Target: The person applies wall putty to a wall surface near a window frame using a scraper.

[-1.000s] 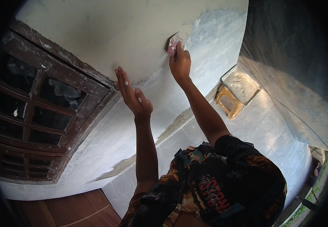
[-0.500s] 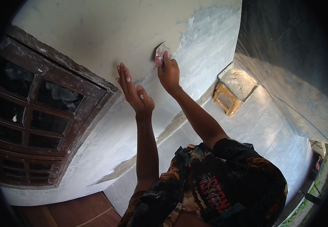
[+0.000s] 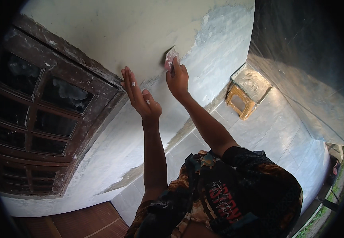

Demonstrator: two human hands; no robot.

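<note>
My right hand (image 3: 178, 82) is wrapped round a putty knife (image 3: 172, 58), its pinkish blade smeared with white putty and its edge against the wall (image 3: 140, 35). The index finger lies along the blade. My left hand (image 3: 144, 99) is raised beside it, with straight fingers held upward near the wall and nothing in it. White putty dabs spot its fingers and thumb. Whether its fingertips touch the wall I cannot tell. The upper wall is cream, and a whitish-grey filled patch (image 3: 215, 33) with a ragged edge lies to the right of the blade.
A brown wooden window frame (image 3: 88, 83) with dark panes stands at left. To the right, a yellow stool (image 3: 241, 105) on the grey tiled floor (image 3: 259, 127) bears a tray of pale putty (image 3: 253, 82). A dark translucent sheet (image 3: 299, 67) hangs at far right.
The putty knife and my right hand have shifted very slightly down the wall. My left hand keeps its pose. The window and stool sit a little further right in the view.
</note>
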